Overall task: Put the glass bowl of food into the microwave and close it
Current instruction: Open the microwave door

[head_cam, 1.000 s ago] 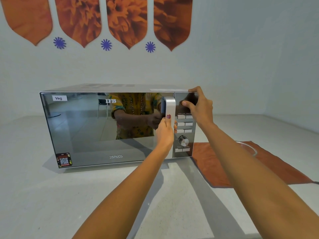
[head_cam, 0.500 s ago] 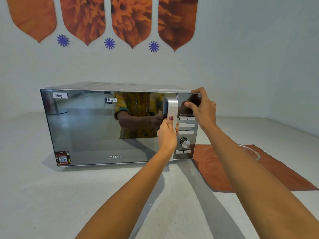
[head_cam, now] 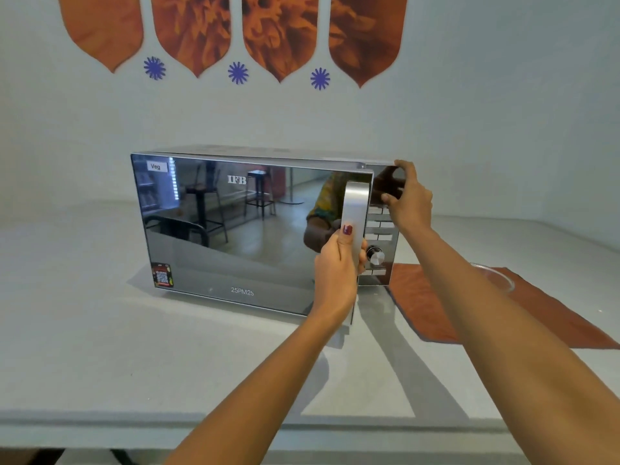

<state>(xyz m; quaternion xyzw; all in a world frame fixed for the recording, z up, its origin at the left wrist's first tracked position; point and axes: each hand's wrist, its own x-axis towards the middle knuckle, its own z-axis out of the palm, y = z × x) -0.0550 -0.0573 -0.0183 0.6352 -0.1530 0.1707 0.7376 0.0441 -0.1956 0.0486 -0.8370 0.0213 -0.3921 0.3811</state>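
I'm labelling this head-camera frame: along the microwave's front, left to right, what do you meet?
Veg label → IFB logo → door handle, gripped by the left hand → control dial → right hand → glass bowl on orange cloth.

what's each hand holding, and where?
Left hand grips the microwave door's handle at its lower part. Right hand braces the microwave's top right corner.

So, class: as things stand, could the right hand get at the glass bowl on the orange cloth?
Probably yes. The glass bowl sits uncovered on the orange cloth, right of the microwave, with nothing between. The right hand must only let go of the microwave's corner.
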